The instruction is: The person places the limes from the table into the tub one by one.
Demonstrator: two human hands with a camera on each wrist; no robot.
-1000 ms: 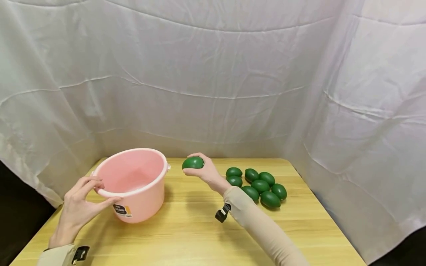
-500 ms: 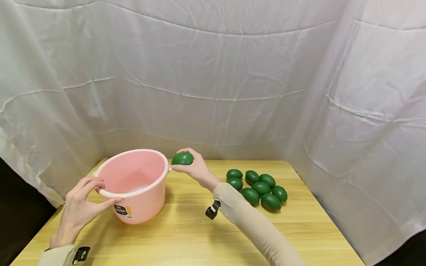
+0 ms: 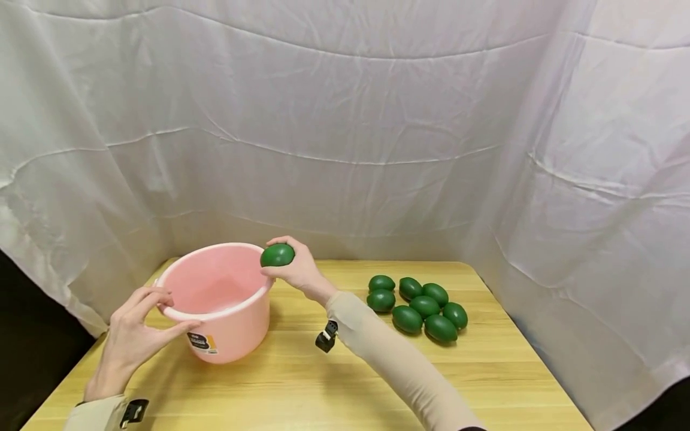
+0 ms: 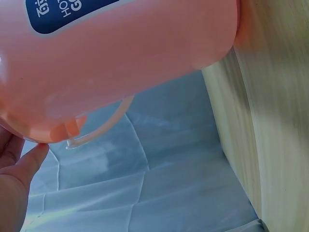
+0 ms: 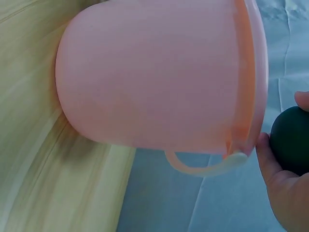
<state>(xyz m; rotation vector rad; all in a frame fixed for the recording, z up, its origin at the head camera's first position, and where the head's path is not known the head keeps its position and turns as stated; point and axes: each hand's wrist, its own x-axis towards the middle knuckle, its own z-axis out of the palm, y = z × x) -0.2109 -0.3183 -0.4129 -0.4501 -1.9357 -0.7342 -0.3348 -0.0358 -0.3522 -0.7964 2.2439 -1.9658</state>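
A pink bucket point(image 3: 232, 335) stands upright at the left of the wooden table. My left hand point(image 3: 129, 335) grips its near-left rim, fingers over the edge and thumb outside; the left wrist view shows the thumb point(image 4: 34, 159) against the rim. In my right hand point(image 3: 302, 269) is a dark green, smooth oval fruit point(image 3: 277, 255), held between thumb and fingers at the bucket's right rim. In the right wrist view the fruit point(image 5: 292, 140) is just beyond the rim, thumb tip close to it. The part of the bucket's inside that shows holds nothing; its near bottom is hidden.
Several similar green fruits point(image 3: 424, 306) lie grouped on the table point(image 3: 302, 395), right of the bucket. The bucket's handle point(image 5: 203, 170) hangs down its outside. Pale curtains point(image 3: 345, 197) enclose the table's back and sides.
My right hand has carried the green fruit leftward from over the table to the bucket's right rim. My left hand stays on the rim, and the grouped fruits have not moved.
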